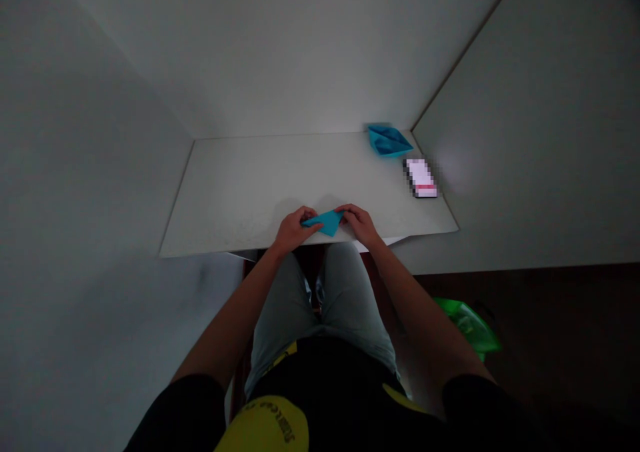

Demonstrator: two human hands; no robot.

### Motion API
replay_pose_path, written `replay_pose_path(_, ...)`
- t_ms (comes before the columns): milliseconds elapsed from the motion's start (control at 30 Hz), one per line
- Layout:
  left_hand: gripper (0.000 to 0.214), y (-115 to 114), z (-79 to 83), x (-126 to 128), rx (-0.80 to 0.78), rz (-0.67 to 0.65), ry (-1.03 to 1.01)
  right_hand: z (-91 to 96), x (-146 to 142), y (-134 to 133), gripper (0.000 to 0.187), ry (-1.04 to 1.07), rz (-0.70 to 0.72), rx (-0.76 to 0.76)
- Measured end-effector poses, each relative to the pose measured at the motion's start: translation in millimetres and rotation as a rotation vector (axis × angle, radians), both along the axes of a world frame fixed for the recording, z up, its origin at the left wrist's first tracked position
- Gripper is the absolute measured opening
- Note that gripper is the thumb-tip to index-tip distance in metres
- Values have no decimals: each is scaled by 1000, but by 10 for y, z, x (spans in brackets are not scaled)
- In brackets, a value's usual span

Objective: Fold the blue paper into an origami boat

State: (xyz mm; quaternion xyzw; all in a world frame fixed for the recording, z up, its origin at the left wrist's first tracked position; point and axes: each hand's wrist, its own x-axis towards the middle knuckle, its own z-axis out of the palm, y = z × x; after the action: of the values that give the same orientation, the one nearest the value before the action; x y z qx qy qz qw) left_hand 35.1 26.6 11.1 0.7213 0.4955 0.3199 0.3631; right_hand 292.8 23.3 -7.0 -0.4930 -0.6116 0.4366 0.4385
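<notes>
Your left hand [293, 229] and right hand [359, 224] pinch the blue folded paper [326, 221] from both ends, fingers closed on it, pressing it flat at the table's [240, 192] near edge.

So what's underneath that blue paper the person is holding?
The folded blue paper lies on the white table, pinched by the left hand and right hand. Only tabletop shows around it; whatever lies directly beneath is covered.
</notes>
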Motion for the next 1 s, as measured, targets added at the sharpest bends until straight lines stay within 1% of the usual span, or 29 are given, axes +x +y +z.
replay_pose_path(67, 31, 10, -26, 63, -9, 28, 20, 10, -36, -16, 34, -19, -33, 22)
replay_pose_path(100, 28, 13, -39, 92, 0, 50, 25, 16, -58, -24, 37, -33, -66, 46)
replay_pose_path(167, 18, 9, -62, 141, 30, 140, 23, 30, -109, -41, 39, -68, -124, 99)
replay_pose_path(233, 14, -6, -69, 169, 65, 215, 10, 53, -168, -59, 38, -139, -117, 112)
replay_pose_path(267, 13, -15, -63, 174, 87, 210, 5, 66, -198, -67, 38, -192, -93, 94)
replay_pose_path(300, 11, -22, -51, 175, 111, 175, 6, 80, -225, -73, 38, -247, -71, 66)
replay_pose_path(367, 11, -32, -13, 168, 159, 59, 28, 104, -265, -78, 40, -332, -49, 16)
replay_pose_path(433, 14, -38, 31, 160, 191, -27, 65, 118, -279, -76, 43, -356, -36, -2)
replay_pose_path(500, 18, -44, 66, 155, 207, -66, 99, 119, -271, -71, 45, -341, -5, 6)
replay_pose_path(633, 22, -47, 90, 145, 207, -110, 123, 106, -230, -65, 54, -366, 46, 24)
replay_pose_path(700, 23, -35, 81, 132, 189, -122, 104, 102, -213, -59, 52, -384, 59, 21)
replay_pose_path(833, 25, 15, 33, 98, 128, -147, -32, 106, -185, -42, 48, -365, 90, 25)
replay_pose_path(1000, 38, 62, -32, 69, 37, -132, -159, 91, -170, -33, 49, -320, 87, 21)
